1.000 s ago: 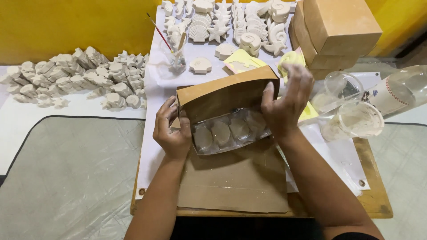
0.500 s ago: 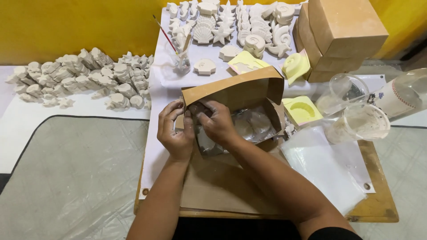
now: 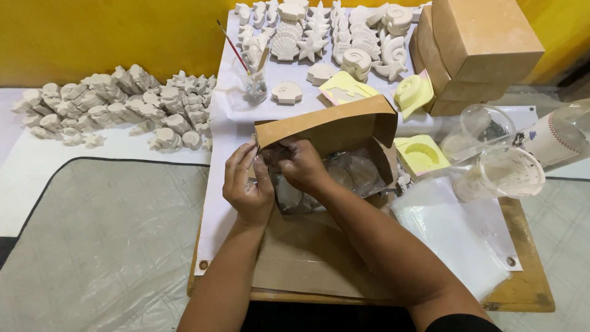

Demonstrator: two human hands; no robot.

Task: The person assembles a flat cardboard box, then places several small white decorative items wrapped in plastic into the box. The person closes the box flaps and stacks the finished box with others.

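While the tabletop (image 3: 522,295) is carrying the open brown cardboard box (image 3: 332,132) near its middle, both hands are working at the box's left corner: left hand (image 3: 246,184) pinching the edge, right hand (image 3: 301,163) curled, contents unclear. Packing step; next needs fine grip.

Left hand (image 3: 247,184) and right hand (image 3: 299,165) meet at the open brown box (image 3: 335,132); plaster shells (image 3: 332,31) behind.

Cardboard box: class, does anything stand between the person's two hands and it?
Nothing visible does. The left hand is at the box's left front corner, and the right hand reaches in under the raised lid, over the clear plastic inside. Exact finger contact cannot be told.
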